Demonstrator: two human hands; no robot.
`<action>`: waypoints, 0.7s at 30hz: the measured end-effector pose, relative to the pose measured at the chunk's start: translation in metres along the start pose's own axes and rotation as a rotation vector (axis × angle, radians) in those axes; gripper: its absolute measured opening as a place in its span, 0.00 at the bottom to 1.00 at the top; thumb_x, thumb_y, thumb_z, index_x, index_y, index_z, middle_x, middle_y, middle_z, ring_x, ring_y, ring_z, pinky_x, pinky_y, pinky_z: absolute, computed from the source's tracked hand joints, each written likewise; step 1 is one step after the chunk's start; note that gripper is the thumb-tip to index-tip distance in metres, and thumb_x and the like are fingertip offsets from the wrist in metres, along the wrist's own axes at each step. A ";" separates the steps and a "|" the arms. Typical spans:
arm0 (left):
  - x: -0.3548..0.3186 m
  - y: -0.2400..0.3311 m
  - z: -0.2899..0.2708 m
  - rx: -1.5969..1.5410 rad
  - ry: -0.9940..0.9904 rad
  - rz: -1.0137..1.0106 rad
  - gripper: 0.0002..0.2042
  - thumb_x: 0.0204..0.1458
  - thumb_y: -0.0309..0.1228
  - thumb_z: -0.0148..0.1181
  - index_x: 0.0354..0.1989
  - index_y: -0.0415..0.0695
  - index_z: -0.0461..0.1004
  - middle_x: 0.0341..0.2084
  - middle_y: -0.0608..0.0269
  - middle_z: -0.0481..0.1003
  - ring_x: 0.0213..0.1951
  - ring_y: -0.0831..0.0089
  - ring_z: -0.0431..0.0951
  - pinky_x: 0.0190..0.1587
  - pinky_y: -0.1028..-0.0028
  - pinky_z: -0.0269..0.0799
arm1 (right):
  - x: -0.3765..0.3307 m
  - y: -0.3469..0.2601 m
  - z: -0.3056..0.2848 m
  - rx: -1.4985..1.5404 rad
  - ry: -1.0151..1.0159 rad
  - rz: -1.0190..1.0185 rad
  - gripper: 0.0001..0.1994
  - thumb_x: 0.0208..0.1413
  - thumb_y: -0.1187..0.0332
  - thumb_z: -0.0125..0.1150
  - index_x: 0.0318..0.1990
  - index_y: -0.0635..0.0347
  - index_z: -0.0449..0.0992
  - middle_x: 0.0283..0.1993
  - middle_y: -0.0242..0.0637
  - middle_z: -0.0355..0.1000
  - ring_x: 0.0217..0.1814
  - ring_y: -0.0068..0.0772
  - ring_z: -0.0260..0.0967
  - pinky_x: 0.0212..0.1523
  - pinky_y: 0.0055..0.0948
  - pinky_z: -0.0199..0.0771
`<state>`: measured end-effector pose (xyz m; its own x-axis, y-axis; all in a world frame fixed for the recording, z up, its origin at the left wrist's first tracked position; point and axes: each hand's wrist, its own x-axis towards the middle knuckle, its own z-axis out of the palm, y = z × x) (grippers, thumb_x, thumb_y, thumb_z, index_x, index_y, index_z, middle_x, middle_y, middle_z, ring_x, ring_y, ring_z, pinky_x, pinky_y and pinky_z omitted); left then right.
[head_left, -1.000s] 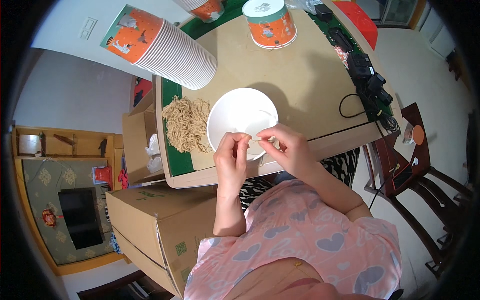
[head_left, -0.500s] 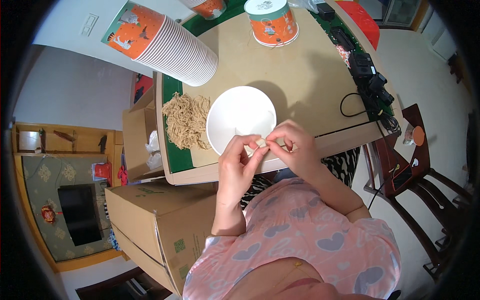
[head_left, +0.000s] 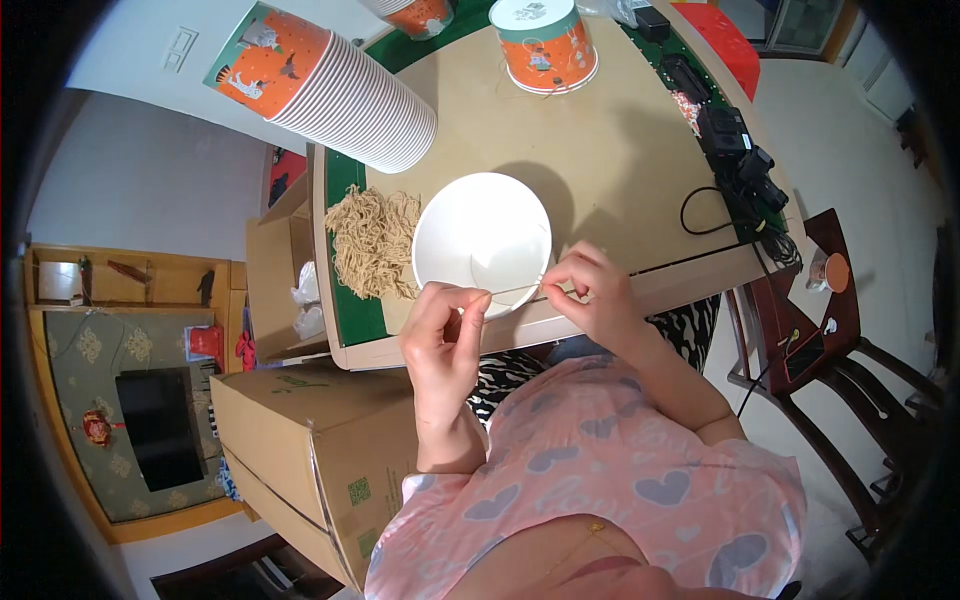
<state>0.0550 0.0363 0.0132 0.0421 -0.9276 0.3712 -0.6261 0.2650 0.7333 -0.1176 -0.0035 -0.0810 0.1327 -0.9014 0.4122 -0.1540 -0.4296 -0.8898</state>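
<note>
A short length of thin beige string (head_left: 514,291) is stretched between my two hands, just over the near rim of a white paper tub (head_left: 482,225). My left hand (head_left: 441,328) pinches one end between thumb and forefinger. The other end sits in the fingertips of my right hand (head_left: 592,292). The tub stands with its open mouth up, and its inside shows plain white. To its left lies a tangled heap of beige string (head_left: 370,240).
A tall stack of orange printed tubs (head_left: 340,95) leans at the far left. One orange tub (head_left: 545,60) stands upside down at the back. Black adapters and cables (head_left: 730,135) line the table's right edge. A large cardboard box (head_left: 330,450) is at the lower left.
My hands were close together at the near rim. The left has drawn away leftward, so the string now runs taut between them. The right has shifted slightly rightward.
</note>
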 end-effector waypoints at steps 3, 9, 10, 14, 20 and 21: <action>0.001 -0.006 -0.003 0.028 -0.015 -0.017 0.02 0.50 0.19 0.62 0.31 0.37 0.75 0.23 0.64 0.71 0.19 0.82 0.63 0.20 0.81 0.57 | -0.002 0.000 -0.001 0.006 0.009 0.017 0.07 0.43 0.79 0.65 0.30 0.58 0.75 0.27 0.29 0.65 0.22 0.20 0.57 0.22 0.21 0.58; 0.014 -0.026 -0.029 0.378 -0.220 -0.099 0.11 0.49 0.19 0.59 0.41 0.44 0.77 0.27 0.60 0.73 0.18 0.72 0.69 0.23 0.73 0.66 | 0.027 0.002 -0.033 -0.045 -0.034 0.102 0.01 0.51 0.75 0.61 0.31 0.60 0.75 0.25 0.30 0.66 0.24 0.20 0.60 0.28 0.22 0.63; 0.016 -0.035 -0.032 0.444 -0.230 -0.070 0.15 0.50 0.20 0.57 0.46 0.48 0.76 0.28 0.59 0.73 0.20 0.66 0.72 0.26 0.69 0.69 | 0.034 0.006 -0.039 -0.046 -0.036 0.102 0.01 0.51 0.75 0.61 0.31 0.60 0.75 0.25 0.30 0.66 0.24 0.20 0.60 0.28 0.22 0.63; 0.023 -0.059 -0.033 0.495 -0.188 -0.056 0.13 0.49 0.21 0.59 0.43 0.49 0.78 0.26 0.59 0.72 0.26 0.61 0.75 0.29 0.65 0.71 | 0.072 0.009 -0.064 -0.099 -0.112 0.190 0.03 0.54 0.73 0.59 0.32 0.62 0.75 0.24 0.27 0.67 0.25 0.15 0.61 0.27 0.20 0.62; 0.014 -0.039 -0.011 0.318 -0.227 0.011 0.05 0.46 0.23 0.64 0.33 0.42 0.78 0.28 0.59 0.75 0.25 0.64 0.77 0.27 0.70 0.70 | 0.113 0.023 -0.069 -0.143 -0.044 0.114 0.04 0.55 0.72 0.57 0.35 0.63 0.74 0.24 0.25 0.68 0.25 0.12 0.61 0.28 0.18 0.62; 0.012 -0.041 -0.006 0.268 -0.227 -0.006 0.06 0.46 0.22 0.65 0.34 0.40 0.78 0.27 0.60 0.76 0.25 0.71 0.76 0.26 0.74 0.70 | 0.113 0.017 -0.066 -0.122 0.027 0.102 0.05 0.55 0.71 0.57 0.36 0.62 0.74 0.25 0.31 0.70 0.25 0.17 0.64 0.28 0.21 0.64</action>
<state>0.0856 0.0159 -0.0086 -0.1090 -0.9719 0.2088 -0.8100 0.2087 0.5481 -0.1700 -0.1169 -0.0368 0.0845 -0.9411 0.3273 -0.2830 -0.3376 -0.8977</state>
